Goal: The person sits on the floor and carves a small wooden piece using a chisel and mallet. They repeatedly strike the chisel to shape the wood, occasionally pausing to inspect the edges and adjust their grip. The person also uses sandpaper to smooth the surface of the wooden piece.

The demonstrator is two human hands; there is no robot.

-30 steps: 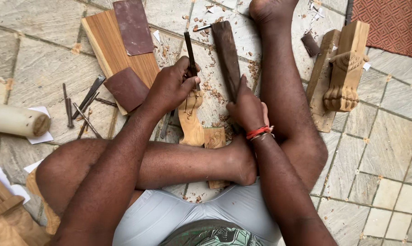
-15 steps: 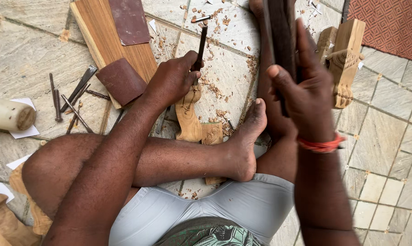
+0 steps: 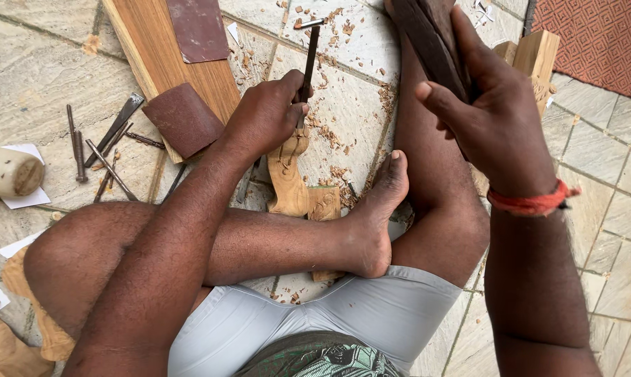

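I sit cross-legged on a stone tile floor. My left hand grips a dark metal chisel, its lower end set against a pale carved wooden piece that lies on the floor by my foot. My right hand, with a red thread band at the wrist, is raised high and holds a dark wooden mallet block above my right leg. Wood chips are scattered around the carving.
A wooden plank with brown sandpaper sheets lies at the upper left. Several loose chisels and a pale cylinder are left of it. Carved wooden pieces stand at the upper right beside a red mat.
My right hand has lifted the mallet block up from beside the carving to high above my leg. My left hand keeps the chisel on the carving.
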